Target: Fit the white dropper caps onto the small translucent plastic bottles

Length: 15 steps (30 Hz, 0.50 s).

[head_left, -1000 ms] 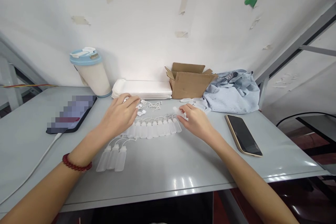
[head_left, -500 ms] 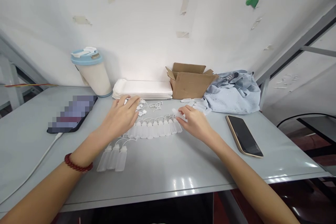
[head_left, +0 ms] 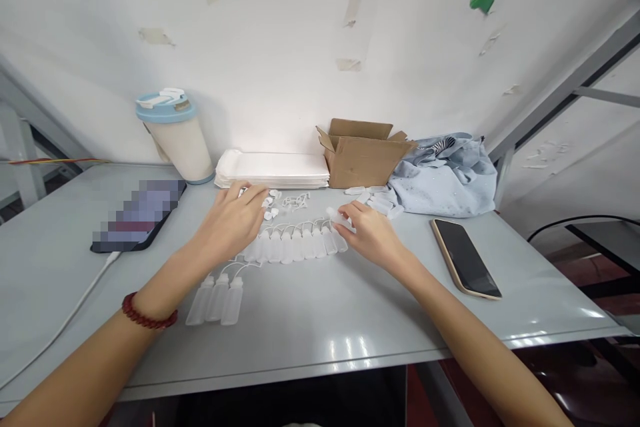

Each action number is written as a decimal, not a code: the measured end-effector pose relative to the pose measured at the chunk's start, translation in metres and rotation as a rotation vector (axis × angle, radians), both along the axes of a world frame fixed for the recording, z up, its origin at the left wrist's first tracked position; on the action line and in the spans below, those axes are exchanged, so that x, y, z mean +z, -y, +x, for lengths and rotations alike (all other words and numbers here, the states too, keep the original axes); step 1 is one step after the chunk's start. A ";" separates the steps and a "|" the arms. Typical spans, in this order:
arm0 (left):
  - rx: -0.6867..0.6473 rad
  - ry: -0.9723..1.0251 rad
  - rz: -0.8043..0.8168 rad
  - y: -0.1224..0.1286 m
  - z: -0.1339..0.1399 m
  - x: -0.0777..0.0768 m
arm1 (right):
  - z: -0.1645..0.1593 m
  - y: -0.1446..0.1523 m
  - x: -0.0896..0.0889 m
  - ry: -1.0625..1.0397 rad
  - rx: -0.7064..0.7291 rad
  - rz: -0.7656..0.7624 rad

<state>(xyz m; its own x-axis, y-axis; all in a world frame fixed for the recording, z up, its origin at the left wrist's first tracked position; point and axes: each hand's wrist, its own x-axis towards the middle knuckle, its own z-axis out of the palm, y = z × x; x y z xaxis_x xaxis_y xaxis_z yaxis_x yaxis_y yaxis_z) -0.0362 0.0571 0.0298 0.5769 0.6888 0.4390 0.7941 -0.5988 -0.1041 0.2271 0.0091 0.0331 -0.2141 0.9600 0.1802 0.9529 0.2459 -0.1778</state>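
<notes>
My right hand (head_left: 367, 230) pinches a small clear plastic bottle (head_left: 336, 215) between thumb and fingers, just above the right end of a row. In that row, several translucent bottles (head_left: 295, 245) lie side by side with thin white loops at their necks. Over the small white caps (head_left: 271, 214) hovers my left hand (head_left: 235, 217), its thumb and fingers apart; part of the caps is hidden under it. Nearer the front left lie three more capped bottles (head_left: 219, 300) with loops. Behind the row is a small heap of white loops (head_left: 296, 201).
Loose bottles (head_left: 377, 200) lie by an opened cardboard box (head_left: 367, 163) and a light blue cloth (head_left: 445, 180). A white stack (head_left: 280, 170) and a tumbler (head_left: 175, 140) stand along the wall. Phones lie at left (head_left: 140, 217) and right (head_left: 465, 257), the left one cabled.
Both hands stay almost where they were. My left hand has shifted very slightly over the caps, and my right hand still holds the bottle.
</notes>
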 end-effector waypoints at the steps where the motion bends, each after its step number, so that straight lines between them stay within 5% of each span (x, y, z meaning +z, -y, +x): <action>1: -0.002 -0.012 -0.015 0.000 0.000 0.000 | 0.000 0.000 0.000 -0.001 -0.002 -0.002; 7: -0.001 0.066 -0.020 0.001 0.000 0.001 | -0.002 0.002 0.000 -0.031 0.023 0.011; 15: -0.209 0.172 -0.192 0.021 0.016 0.007 | -0.007 0.006 0.000 -0.140 0.166 0.050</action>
